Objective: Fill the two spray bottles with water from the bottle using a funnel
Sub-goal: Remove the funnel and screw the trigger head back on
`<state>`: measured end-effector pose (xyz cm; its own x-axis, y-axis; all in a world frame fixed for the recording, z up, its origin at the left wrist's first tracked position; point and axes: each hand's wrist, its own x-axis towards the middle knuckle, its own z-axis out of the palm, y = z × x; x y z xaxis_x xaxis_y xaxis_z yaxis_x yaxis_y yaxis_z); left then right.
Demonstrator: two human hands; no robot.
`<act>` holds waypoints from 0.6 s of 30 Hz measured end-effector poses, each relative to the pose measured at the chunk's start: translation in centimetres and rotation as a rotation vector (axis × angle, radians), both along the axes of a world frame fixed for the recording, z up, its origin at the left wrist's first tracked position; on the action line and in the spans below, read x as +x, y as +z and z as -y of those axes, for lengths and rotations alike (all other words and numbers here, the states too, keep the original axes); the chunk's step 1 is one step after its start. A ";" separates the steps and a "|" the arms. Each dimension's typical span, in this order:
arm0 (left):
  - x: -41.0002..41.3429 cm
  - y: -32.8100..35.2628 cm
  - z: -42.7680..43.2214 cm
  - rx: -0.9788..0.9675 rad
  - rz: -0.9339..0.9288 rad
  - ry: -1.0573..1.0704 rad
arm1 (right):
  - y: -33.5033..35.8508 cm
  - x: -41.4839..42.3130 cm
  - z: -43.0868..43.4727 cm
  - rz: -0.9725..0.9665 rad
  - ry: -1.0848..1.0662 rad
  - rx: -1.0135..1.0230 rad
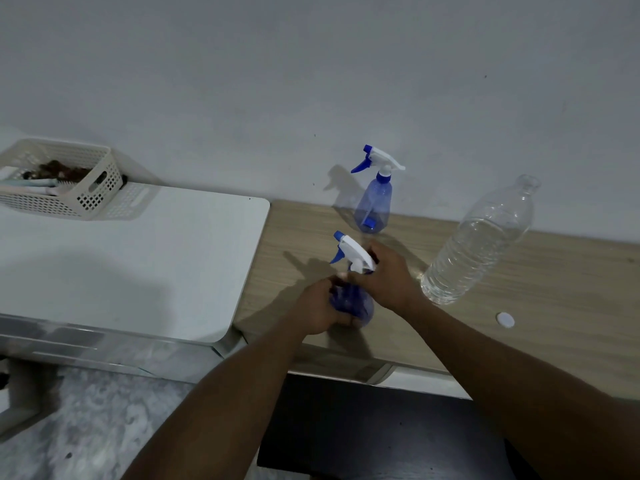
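On the left I see a white table (138,258) with a basket (59,178) at its back corner. Beside it is the wood desk (554,289). A big water bottle (478,244) stands open on the desk, partly full. My left hand (318,306) is wrapped tight around the belly of the near spray bottle (353,299). My right hand (391,275) is closed around its neck, under the white trigger top. A second spray bottle (374,202) stands by the wall, with a little water in it. The small white cap (505,319) lies flat near the big bottle.
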<state>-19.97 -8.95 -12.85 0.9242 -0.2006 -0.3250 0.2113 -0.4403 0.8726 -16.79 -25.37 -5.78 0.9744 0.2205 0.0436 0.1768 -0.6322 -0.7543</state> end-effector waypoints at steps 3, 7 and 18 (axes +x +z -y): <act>-0.7 1.0 0.4 0.010 -0.047 -0.081 | -0.3 -0.9 0.4 -0.107 -0.135 0.266; -1.8 2.3 1.2 -0.017 -0.154 -0.166 | 0.3 -1.3 0.3 -0.271 -0.121 0.478; -2.6 4.2 -0.8 0.016 -0.357 -0.135 | 2.1 -2.1 2.5 -0.488 -0.036 0.461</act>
